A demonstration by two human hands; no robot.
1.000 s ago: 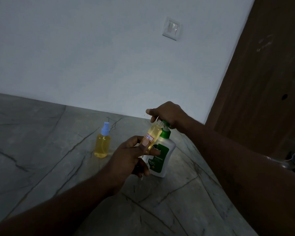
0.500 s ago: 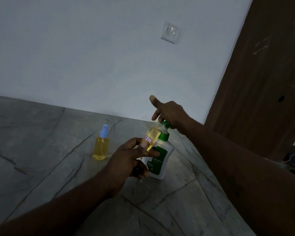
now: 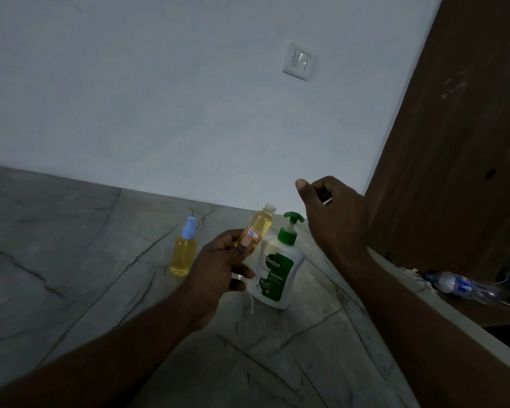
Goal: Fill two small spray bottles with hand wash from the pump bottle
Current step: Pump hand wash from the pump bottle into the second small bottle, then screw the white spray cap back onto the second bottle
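The left hand (image 3: 218, 267), at centre frame, is closed around an open bottle (image 3: 259, 226), thumb pressed just below its small white label. The bottle tilts toward the upper right, its threaded neck uncapped and nearly full of yellow liquid — that is the likeliest trouble: any further lean could, I judge, spill wash over the fingers, and a slick clear plastic body would then slip in the grip. A thin white tube hangs below this hand, possibly the sprayer's dip tube; if so, it could drip or catch on the way back in.

The right hand (image 3: 331, 203), right of centre, hovers above and apart from the pump bottle (image 3: 278, 270), thumb up and fingers loosely curled; something pale shows between them, too small to name. The pump bottle stands just right of the left hand: white, rounded, smooth, with a green label and green pump head. An elbow could tip it.

Left of centre stands a capped bottle (image 3: 184, 254) — clear, yellow-filled, pale blue sprayer. All rest on grey veined stone (image 3: 71, 260), hard and smooth.
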